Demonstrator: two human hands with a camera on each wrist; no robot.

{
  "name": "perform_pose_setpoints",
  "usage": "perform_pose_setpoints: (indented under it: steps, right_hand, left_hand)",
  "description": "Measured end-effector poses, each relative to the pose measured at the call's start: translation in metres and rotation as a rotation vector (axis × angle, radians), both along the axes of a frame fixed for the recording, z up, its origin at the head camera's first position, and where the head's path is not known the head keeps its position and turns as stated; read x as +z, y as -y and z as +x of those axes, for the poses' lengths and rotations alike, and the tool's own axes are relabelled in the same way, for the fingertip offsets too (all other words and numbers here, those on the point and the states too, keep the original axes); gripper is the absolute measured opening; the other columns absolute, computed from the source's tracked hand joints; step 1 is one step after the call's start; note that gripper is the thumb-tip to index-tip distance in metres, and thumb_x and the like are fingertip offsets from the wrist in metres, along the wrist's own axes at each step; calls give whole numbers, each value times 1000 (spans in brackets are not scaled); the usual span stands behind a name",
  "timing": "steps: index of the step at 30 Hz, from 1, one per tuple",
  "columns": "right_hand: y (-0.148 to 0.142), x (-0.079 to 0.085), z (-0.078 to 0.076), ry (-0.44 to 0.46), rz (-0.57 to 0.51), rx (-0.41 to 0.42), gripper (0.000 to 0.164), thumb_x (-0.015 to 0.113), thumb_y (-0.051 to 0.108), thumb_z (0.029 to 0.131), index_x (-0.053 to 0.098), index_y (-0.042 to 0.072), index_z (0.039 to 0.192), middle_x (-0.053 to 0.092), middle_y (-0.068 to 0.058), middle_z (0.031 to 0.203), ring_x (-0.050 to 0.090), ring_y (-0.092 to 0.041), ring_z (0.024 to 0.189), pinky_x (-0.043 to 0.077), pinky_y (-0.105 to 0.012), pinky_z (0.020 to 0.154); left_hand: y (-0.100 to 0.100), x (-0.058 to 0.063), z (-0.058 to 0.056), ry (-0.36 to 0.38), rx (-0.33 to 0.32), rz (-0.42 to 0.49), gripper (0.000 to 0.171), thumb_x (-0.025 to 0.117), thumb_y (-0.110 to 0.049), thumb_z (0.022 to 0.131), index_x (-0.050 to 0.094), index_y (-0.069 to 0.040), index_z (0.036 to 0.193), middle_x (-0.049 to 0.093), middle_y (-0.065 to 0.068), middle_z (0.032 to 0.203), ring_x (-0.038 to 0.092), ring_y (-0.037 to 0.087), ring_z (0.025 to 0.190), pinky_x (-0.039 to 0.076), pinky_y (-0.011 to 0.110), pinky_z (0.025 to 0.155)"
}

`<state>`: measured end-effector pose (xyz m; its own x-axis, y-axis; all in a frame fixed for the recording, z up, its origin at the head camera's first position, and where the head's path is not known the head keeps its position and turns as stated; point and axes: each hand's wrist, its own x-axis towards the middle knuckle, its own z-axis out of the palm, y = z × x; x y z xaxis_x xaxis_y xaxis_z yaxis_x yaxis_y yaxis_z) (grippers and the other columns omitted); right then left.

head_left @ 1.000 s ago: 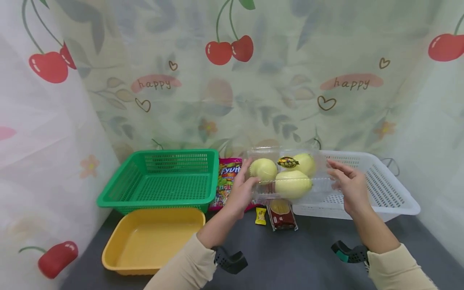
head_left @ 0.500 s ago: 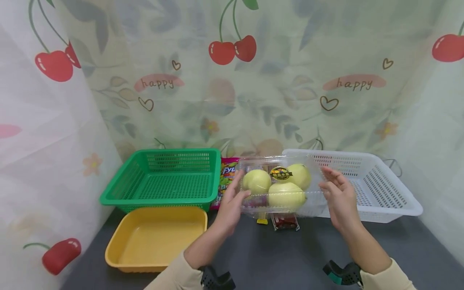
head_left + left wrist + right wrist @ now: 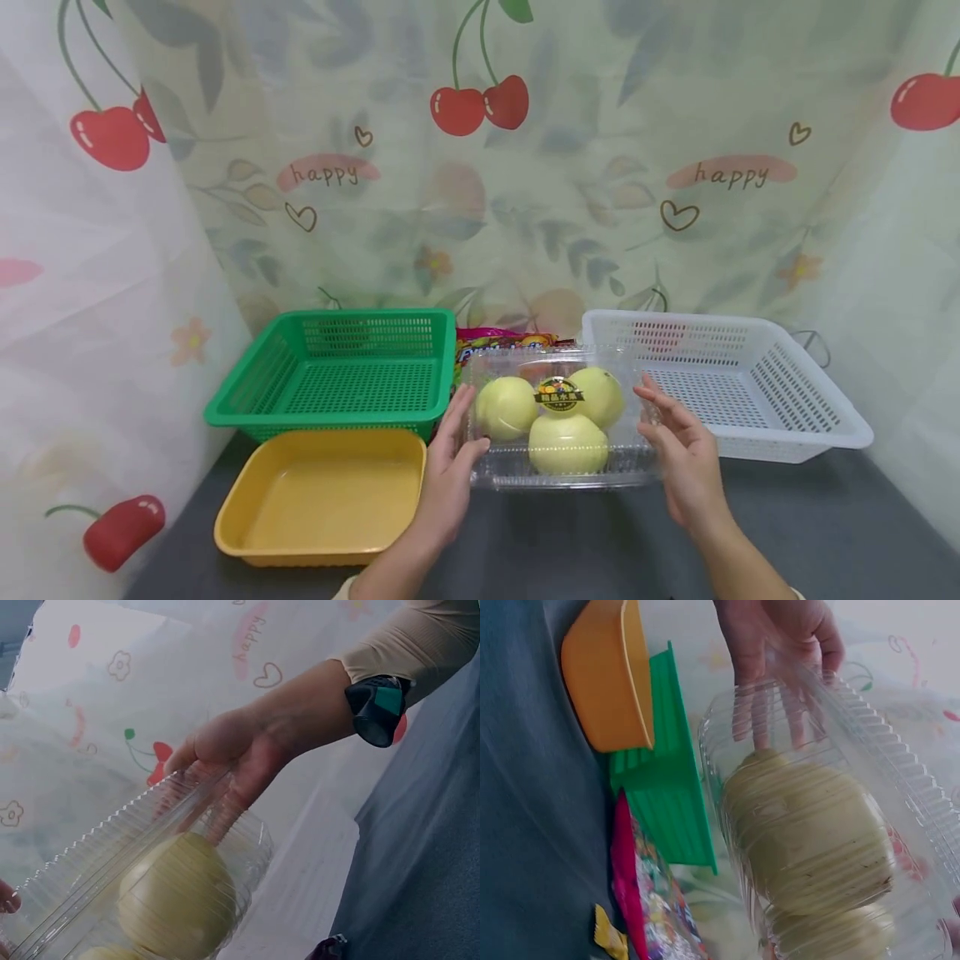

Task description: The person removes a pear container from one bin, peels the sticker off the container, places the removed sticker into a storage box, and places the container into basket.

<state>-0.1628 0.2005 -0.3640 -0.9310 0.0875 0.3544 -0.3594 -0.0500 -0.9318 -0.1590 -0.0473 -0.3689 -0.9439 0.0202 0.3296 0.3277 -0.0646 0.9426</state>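
Observation:
A clear plastic clamshell fruit box [image 3: 628, 462] is held in the air in front of the baskets. Inside show three round pale yellow-green fruits [image 3: 507, 408], and a black and gold sticker [image 3: 558, 397] is on the lid. My left hand [image 3: 448, 471] grips the box's left end, thumb on the near side. At the opposite end my right hand [image 3: 688, 462] grips it with thumb and fingers. The left wrist view has the right hand [image 3: 232, 754] on the ridged rim. Fingers of the left hand [image 3: 784, 645] show through the plastic in the right wrist view.
A green basket [image 3: 330, 417] stands at the back left, behind a yellow tray [image 3: 322, 554]. At the back right is a white basket [image 3: 787, 437]. A candy bag [image 3: 517, 337] lies partly hidden behind the box. The right wrist view shows a small yellow wrapped candy [image 3: 610, 935].
Both hands have brought the fruit box nearer and lower, slightly leftward. It now covers the small yellow candy and the dark red packet in the head view.

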Motion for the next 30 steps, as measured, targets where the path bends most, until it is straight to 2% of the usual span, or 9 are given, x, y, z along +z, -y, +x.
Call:
perform_pose_setpoints:
  steps: [4,7,10,15,18,22,25,28,30]
  right_hand:
    - [6,-11,12,-37,-58,15,32,46,-4,92,54,-5,123,40,4,147,26,-1,139,37,-10,99]
    - [10,-19,21,-39,-104,8,32,46,-8,91,54,-9,122,43,6,144,30,4,135,38,-10,98]
    - [13,-25,27,-34,-130,-11,33,45,-11,90,52,-12,122,44,5,143,34,5,133,38,-10,99]
    - [17,-35,37,-40,-134,-38,32,44,-14,89,51,-15,120,45,4,142,40,4,129,38,-11,100]
    - [22,-40,42,-23,-129,-69,32,45,-15,87,51,-16,118,47,5,141,41,4,128,38,-11,99]
    - [28,-46,47,23,-102,-154,32,46,-16,85,53,-15,116,49,8,139,45,6,124,40,-10,95]
    - [32,-53,51,33,-62,-218,31,46,-17,85,55,-15,114,51,11,136,47,7,121,41,-8,92]
    - [33,-62,54,-8,-29,-240,30,47,-19,83,57,-15,110,53,13,133,47,8,121,42,-7,91]
    - [32,-70,54,-80,-46,-213,31,46,-22,80,58,-16,107,54,11,132,48,5,121,43,-9,91]
  left_hand:
    - [5,-2,13,1,17,2,56,45,5,85,36,2,140,20,17,154,13,33,143,11,50,115]
    - [8,-5,22,19,17,2,57,47,6,84,37,3,140,20,16,154,12,32,144,12,42,114]
    - [11,-9,28,35,-7,-18,57,47,5,86,33,3,141,16,15,155,8,30,144,14,33,112]
    - [16,-18,35,43,-42,-52,58,47,1,89,29,0,144,13,12,156,8,30,144,14,27,111]
    - [19,-25,40,34,-35,-56,58,47,1,89,29,-1,144,14,9,156,12,19,144,16,16,110]
    - [21,-36,45,-105,-18,-77,55,47,7,87,34,5,141,20,18,153,22,-1,138,19,9,106]
    - [22,-42,48,-179,-5,-103,51,49,7,87,39,7,137,25,23,150,25,-7,135,21,10,105]
    - [24,-47,52,-157,23,-132,47,51,5,87,47,1,133,32,19,148,24,-11,133,23,9,104]
    - [25,-51,54,-158,48,-162,43,52,4,86,54,-4,128,36,15,146,23,-13,133,24,8,103]
